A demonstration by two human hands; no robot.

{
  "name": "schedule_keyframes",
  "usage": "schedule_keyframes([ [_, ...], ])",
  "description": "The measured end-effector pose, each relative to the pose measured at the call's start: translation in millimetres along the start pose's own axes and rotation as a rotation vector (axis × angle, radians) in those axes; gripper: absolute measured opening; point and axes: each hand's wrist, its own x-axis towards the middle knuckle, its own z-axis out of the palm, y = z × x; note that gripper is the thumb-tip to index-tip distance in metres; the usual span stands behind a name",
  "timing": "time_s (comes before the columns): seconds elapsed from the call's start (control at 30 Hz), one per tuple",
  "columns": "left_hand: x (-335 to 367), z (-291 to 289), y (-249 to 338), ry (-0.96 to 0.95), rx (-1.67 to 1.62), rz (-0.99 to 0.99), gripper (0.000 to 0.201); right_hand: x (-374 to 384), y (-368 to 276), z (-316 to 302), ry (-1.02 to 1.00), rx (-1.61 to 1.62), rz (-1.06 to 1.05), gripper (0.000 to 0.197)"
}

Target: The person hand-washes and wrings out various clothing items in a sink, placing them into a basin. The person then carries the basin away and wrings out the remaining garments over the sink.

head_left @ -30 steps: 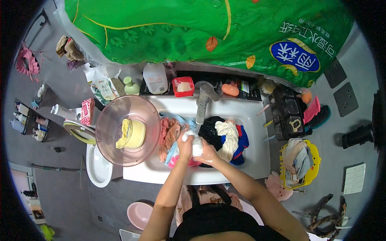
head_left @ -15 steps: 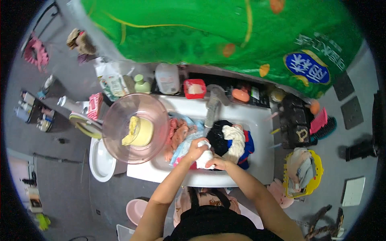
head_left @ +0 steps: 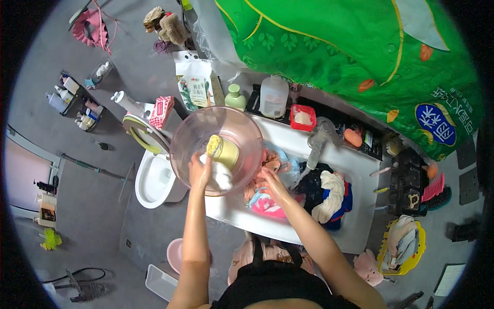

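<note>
My left hand (head_left: 197,172) reaches into a clear pink plastic basin (head_left: 191,135) and grips a wet white cloth (head_left: 221,175) beside a yellow garment (head_left: 223,149) lying in it. My right hand (head_left: 268,181) rests with fingers spread on the orange and pink laundry (head_left: 264,201) in the white sink (head_left: 288,229). More clothes, black, white and blue (head_left: 329,193), are piled in the sink's right half under the grey tap (head_left: 318,141).
A white toilet (head_left: 154,177) stands left of the sink. Bottles, a red soap dish (head_left: 302,118) and a green bottle (head_left: 235,98) line the back ledge. A yellow basket of clothes (head_left: 404,244) sits at right, a pink bowl (head_left: 175,255) on the floor.
My left hand has carried the white cloth from over the sink leftward into the pink basin. My right hand let go of it and dropped onto the laundry. The view swung left.
</note>
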Motion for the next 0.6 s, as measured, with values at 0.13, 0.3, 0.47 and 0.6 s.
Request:
schedule_keyframes([
  [0.13, 2, 13, -10, -0.438, 0.742, 0.209, 0.063, 20, 8, 10, 0.086, 0.035, -0.045, 0.048],
  [0.3, -10, 11, -25, -0.246, 0.682, 0.289, 0.062, 19, 33, -17, 0.068, 0.084, -0.006, 0.038],
  [0.47, -54, 27, 12, -0.025, 0.143, 0.768, 0.022, -10, 93, -119, 0.601, -1.59, -0.815, 0.034],
  [0.6, -130, 84, 21, -0.716, -0.086, 0.697, 0.016, -26, 98, -163, 0.566, -1.627, -0.529, 0.028],
])
